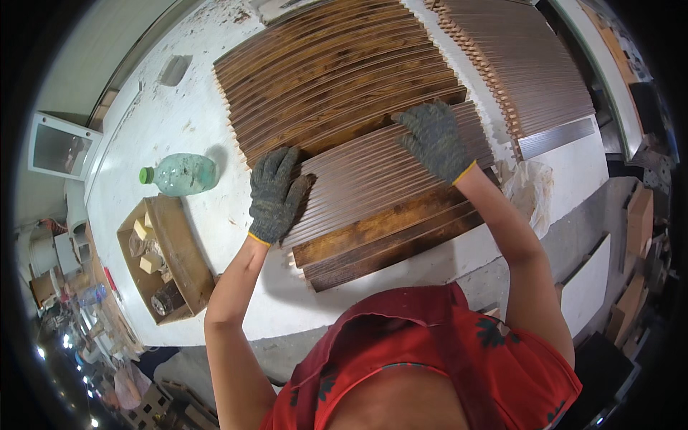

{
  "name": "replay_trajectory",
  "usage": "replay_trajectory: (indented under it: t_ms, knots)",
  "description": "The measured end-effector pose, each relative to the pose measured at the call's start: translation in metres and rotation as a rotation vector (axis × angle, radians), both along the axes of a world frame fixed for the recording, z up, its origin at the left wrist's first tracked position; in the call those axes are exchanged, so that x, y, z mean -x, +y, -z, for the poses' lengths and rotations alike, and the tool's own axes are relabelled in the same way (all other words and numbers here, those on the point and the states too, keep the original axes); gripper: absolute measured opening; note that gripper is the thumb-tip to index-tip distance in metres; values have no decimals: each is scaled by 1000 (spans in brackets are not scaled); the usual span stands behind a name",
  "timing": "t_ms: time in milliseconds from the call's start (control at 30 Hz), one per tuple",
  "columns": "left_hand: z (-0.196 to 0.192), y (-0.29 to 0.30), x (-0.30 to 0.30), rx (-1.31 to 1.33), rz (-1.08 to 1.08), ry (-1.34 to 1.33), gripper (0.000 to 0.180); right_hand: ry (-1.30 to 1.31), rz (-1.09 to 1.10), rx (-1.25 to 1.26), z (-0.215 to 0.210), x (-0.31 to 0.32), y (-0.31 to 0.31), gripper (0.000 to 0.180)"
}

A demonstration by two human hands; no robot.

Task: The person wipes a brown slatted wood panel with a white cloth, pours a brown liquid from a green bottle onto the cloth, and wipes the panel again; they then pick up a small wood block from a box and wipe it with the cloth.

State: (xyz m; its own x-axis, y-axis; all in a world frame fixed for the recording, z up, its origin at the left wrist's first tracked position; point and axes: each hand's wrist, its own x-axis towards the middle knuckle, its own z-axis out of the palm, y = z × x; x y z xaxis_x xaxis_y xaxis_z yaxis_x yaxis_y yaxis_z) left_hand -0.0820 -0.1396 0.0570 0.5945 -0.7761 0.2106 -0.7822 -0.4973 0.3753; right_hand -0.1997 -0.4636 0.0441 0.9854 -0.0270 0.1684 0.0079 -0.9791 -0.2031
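My left hand [272,195], in a dark grey knit glove with a yellow cuff, rests at the left end of a block of thin brown wooden slats [358,188]. Its fingers are stretched out and the thumb stands apart. My right hand [436,140], gloved the same way, lies over the far right part of this block, fingers extended to the left. Beyond the block, a wide row of darker, grain-marked slats [337,75] lies side by side. Several loose dark slats [387,244] lie along the near side.
All this lies on a white table [244,287]. To the left are a green-capped plastic bottle [185,174] and an open cardboard box [175,236] with small blocks. At right are another slat stack [523,64], a metal-looking strip [557,137] and a crumpled plastic bag [529,190].
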Motion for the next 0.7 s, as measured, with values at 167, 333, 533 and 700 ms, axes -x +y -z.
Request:
replay_trajectory:
  t_ms: [167, 333, 533, 700]
  knots:
    - [-2, -12, 7, 30, -97, -118, 48, 98, 37, -1, 6, -19, -11, 27]
    - [0, -4, 5, 53, -20, -127, 39, 135, 30, -20, 10, -22, -12, 29]
    - [6, -1, 8, -18, -31, -19, 36, 69, 22, 32, 12, -18, -10, 28]
    - [-3, 7, 28, -9, -73, 68, 46, 30, -18, -52, -10, 18, 7, 40]
